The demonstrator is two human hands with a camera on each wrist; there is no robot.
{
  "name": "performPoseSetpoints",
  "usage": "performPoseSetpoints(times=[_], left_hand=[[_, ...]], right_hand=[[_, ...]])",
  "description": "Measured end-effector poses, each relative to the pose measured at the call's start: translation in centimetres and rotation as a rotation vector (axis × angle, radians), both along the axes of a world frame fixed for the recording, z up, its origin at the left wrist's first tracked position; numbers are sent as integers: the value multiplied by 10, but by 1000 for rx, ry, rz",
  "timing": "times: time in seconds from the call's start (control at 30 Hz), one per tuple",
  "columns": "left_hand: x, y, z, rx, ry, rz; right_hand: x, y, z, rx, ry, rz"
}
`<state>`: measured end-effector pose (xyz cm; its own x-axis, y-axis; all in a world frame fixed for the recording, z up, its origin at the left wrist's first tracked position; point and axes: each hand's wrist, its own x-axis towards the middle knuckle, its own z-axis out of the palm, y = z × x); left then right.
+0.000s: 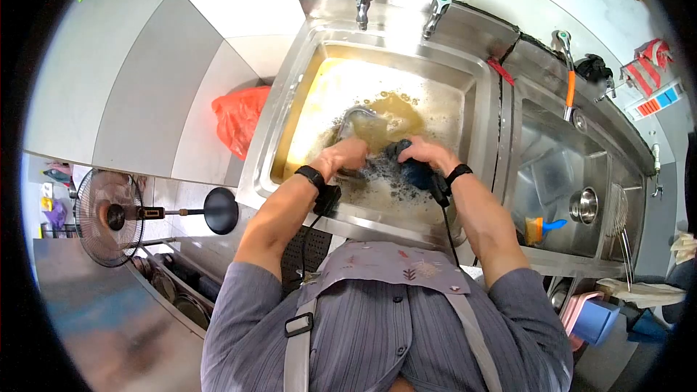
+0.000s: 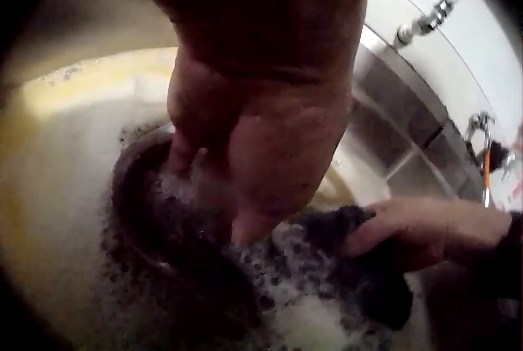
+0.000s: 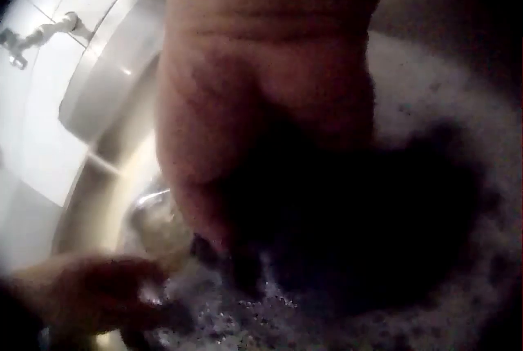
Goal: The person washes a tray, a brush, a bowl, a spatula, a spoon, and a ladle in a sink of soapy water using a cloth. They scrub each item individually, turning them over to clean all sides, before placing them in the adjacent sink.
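Note:
A round metal vessel (image 1: pixel 356 112) lies mostly under the foamy, murky water of the left sink basin (image 1: pixel 475 101), its curved rim breaking the surface. My left hand (image 1: pixel 348 154) holds it at the near side, fingertips hidden by water and suds. In the left wrist view, the vessel's dark rim (image 2: pixel 122 179) curves around the fingers. To the right, my right hand (image 1: pixel 430 152) grips a dark, wet cloth (image 1: pixel 415 173) just beside the vessel. Dark cloth (image 2: pixel 388 294) bunches below the right fingers in the left wrist view. Grey-black suds surround both hands.
Two taps (image 1: pixel 438 11) stand behind the basin. The right-hand sink contains a metal bowl (image 1: pixel 584 205) and a blue-handled brush (image 1: pixel 541 229); a whisk (image 1: pixel 621 229) lies at its right edge. An orange-red bag (image 1: pixel 239 120) hangs at the left, near a standing fan (image 1: pixel 109 214).

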<state>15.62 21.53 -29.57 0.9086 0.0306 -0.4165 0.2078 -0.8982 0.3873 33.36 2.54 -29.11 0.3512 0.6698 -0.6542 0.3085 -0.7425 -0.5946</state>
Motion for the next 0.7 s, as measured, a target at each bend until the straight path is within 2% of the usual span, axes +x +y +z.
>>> performPoseSetpoints(times=[0.03,0.1,0.17,0.23,0.27,0.3,0.33,0.37,0.4,0.47,0.5,0.57,0.6,0.67,0.7], left_hand=[[3,-1,-7,82,99,-124],[9,-5,-2,108,116,-104],[12,-7,2,135,128,-86],[11,-6,-16,206,-369,17],[15,-6,-25,201,-370,12],[21,-7,-28,115,-242,-56],[25,-6,-29,33,-113,-125],[29,-5,-31,74,74,-230],[29,-5,-32,73,74,-235],[27,-4,-35,-121,271,-207],[26,-5,-33,-121,271,-206],[20,-9,-28,-77,277,-180],[15,-8,-34,-77,277,-177],[6,-8,-49,-225,338,-81],[5,-12,-33,-225,336,-80]], right_hand=[[-2,0,22,-48,40,35],[-5,-1,29,-96,83,66],[-2,1,21,-85,-40,222],[-1,3,24,-96,-58,264],[-1,2,27,-108,-78,314],[-1,-2,30,-112,-78,310],[-1,-5,33,-107,25,207],[-1,-7,36,-100,127,104],[-5,-9,36,-101,127,99],[-11,-11,37,-40,239,-140],[-6,-7,21,-41,239,-139],[7,2,-27,34,501,-132],[3,1,-21,33,501,-129],[-6,-3,1,85,188,-239],[-6,-3,7,85,186,-237]])
